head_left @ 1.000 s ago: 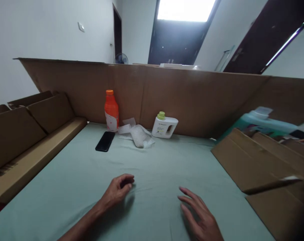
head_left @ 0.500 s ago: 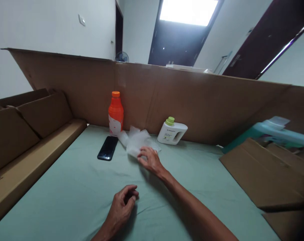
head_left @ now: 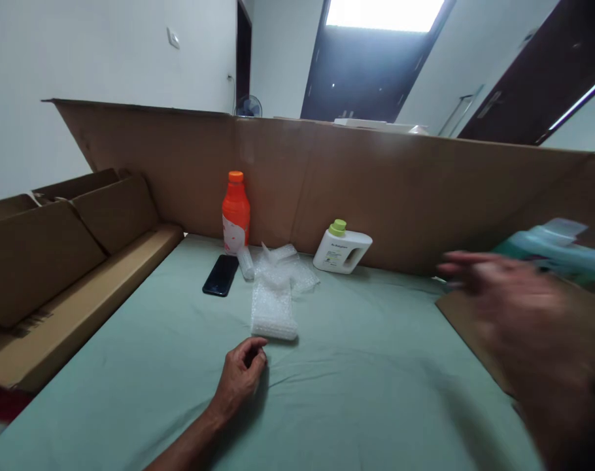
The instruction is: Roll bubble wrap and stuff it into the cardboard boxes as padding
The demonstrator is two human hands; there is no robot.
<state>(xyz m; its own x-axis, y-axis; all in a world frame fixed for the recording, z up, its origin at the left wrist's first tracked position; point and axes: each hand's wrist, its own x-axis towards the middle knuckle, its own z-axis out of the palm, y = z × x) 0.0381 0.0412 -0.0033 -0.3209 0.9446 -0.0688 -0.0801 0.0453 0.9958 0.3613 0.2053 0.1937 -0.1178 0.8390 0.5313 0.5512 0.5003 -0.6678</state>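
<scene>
Fingers point(head_left: 259, 341) of the left hand point(head_left: 246, 368) are loosely curled, with a gap between thumb and forefinger; no object is seen in them. This hand is low over the counter point(head_left: 125, 366), which is covered in pale green cloth. The right hand point(head_left: 510, 301) is badly blurred, in front of brown cardboard flaps point(head_left: 457, 317); its finger spread, and whether it has hold of anything, cannot be told.

A clear bubble-wrap sheet point(head_left: 272, 302) lies on the counter, its near edge just beyond the left fingertips; contact cannot be confirmed. Judged handling: very light, soft and springy, bubbles liable to pop under a hard pinch. Suitable hold: the thick near edge, thumb above, fingers beneath. Appearance: whitish, translucent, dimpled; near end apparently folded, far end loose and crumpled.

Beyond, a flat black smartphone point(head_left: 221, 275) lies left of the sheet, with an upright orange plastic bottle point(head_left: 236, 207) behind it. A white plastic jug with a green cap point(head_left: 331, 255) stands to the sheet's right, before a brown cardboard wall point(head_left: 386, 190).
</scene>
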